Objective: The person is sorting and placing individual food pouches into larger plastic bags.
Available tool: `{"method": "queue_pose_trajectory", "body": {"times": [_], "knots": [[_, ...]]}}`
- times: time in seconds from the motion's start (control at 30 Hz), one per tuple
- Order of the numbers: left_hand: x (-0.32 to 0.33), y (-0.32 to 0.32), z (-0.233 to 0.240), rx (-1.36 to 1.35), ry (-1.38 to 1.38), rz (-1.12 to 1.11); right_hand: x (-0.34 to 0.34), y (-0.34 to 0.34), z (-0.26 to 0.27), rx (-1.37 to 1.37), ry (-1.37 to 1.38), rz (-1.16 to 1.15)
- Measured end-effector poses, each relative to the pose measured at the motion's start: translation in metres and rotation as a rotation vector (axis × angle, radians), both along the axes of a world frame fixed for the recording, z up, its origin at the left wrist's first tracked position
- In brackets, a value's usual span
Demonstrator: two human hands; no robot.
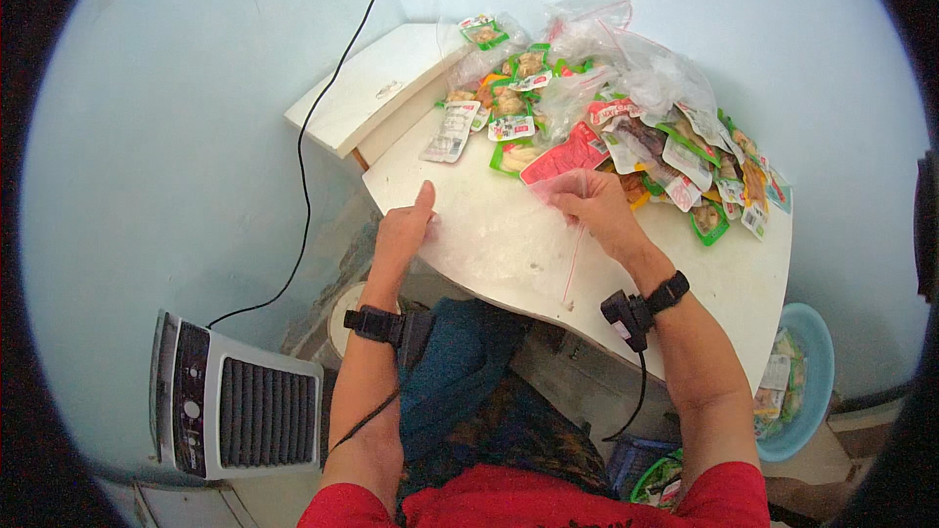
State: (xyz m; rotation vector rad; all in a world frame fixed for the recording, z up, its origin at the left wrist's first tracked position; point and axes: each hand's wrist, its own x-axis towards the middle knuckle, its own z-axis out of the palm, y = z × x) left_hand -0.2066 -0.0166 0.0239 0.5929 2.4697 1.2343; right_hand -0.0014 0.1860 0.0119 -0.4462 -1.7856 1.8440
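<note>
A clear plastic zip bag point(506, 242) with a red line along its seal stretches flat between my two hands above the white table point(719, 286). My left hand point(405, 229) grips the bag's left end, thumb pointing up. At the other end, my right hand point(603, 214) pinches the bag near the red line. Just beyond the right fingers lies a red printed food packet point(568, 154). Behind it spreads a heap of vacuum-sealed snack packets point(660, 154) with green, white and orange wrappers. The bag appears to hold nothing, though glare makes its inside hard to read.
More clear zip bags point(653, 70) lie crumpled over the heap's back. A white raised shelf point(389, 81) borders the table's left. Packets fill a blue basin point(818, 381) at the lower right. An air cooler point(249, 403) stands lower left, with a black cable point(302, 161) along the wall.
</note>
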Motion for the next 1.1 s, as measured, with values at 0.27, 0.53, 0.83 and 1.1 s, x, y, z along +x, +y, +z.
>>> {"method": "queue_pose_trajectory", "body": {"times": [0.27, 0.53, 0.83, 1.1], "knots": [[-0.001, 0.013, -0.008, 0.072, 0.055, -0.304, 0.000, 0.001, -0.006, 0.023, -0.010, 0.039], [-0.024, 0.029, -0.003, 0.634, -0.092, 0.021, -0.004, -0.007, -0.012, 0.041, -0.195, -0.094], [-0.064, 0.036, -0.014, 0.400, 0.437, 0.167, -0.006, -0.017, -0.004, -0.047, -0.266, -0.087], [0.095, 0.039, -0.015, 0.399, 0.911, -0.377, -0.004, -0.011, -0.012, -0.040, -0.265, -0.140]]}}
